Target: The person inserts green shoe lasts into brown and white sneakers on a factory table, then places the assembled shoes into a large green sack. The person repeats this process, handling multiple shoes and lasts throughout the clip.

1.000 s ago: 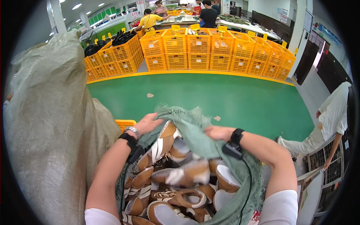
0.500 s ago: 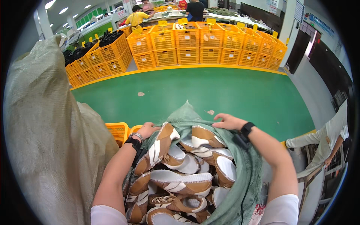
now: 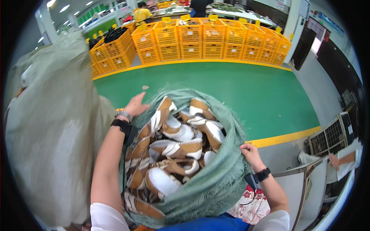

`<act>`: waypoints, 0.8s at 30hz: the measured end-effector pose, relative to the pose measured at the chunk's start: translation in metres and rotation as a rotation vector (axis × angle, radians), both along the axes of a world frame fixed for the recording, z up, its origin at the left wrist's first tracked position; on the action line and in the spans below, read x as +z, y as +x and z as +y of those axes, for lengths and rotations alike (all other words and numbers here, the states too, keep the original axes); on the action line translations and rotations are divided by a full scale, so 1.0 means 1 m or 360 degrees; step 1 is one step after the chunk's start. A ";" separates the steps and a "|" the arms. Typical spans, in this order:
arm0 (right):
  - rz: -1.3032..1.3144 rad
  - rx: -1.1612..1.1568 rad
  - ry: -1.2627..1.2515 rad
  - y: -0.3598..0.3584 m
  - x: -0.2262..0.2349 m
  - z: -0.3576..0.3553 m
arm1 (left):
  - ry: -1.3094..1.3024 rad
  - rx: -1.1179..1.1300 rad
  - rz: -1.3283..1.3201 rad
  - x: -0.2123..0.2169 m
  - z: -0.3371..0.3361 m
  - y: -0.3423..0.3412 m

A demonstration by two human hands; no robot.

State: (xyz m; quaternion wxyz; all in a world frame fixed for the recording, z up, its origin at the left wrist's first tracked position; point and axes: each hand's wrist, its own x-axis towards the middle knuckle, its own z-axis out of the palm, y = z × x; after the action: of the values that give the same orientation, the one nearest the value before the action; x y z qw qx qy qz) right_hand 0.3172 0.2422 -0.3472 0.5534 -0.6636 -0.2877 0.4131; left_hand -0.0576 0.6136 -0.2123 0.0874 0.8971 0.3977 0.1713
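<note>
Dropped from the far rim to the near right edge, the right hand point(image 3: 251, 153) now pinches the green sack point(image 3: 216, 184) of shoes point(image 3: 175, 148), while the left hand point(image 3: 135, 107) lies open-fingered against its far left rim.

White short sleeves point(image 3: 103, 215); black wristbands point(image 3: 119, 124); metal bracelet point(image 3: 123, 114).
</note>
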 end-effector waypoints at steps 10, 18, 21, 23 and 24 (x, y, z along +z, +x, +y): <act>-0.0691 0.0042 -0.0193 -0.013 0.004 -0.084 | -0.0107 -0.0281 0.0462 0.006 -0.295 0.061; 0.0200 0.0643 -0.0244 -0.067 0.023 -0.091 | 0.0222 -0.0218 0.0090 -0.042 -0.380 0.101; 0.0718 0.0691 -0.0149 -0.067 0.031 -0.088 | 0.0127 -0.0419 0.0145 -0.066 -0.444 0.133; 0.1196 0.0675 0.0142 -0.066 0.028 -0.091 | 0.0103 -0.0458 0.0135 -0.085 -0.485 0.146; 0.1091 0.0682 0.0134 -0.066 0.023 -0.093 | 0.0162 -0.0427 0.0120 -0.092 -0.499 0.150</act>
State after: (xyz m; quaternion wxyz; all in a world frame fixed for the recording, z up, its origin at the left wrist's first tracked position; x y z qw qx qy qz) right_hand 0.2513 0.1495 -0.3242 0.5454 -0.3893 -0.2350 0.7041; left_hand 0.0928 0.1151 -0.3047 0.0490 0.9513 0.2679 0.1443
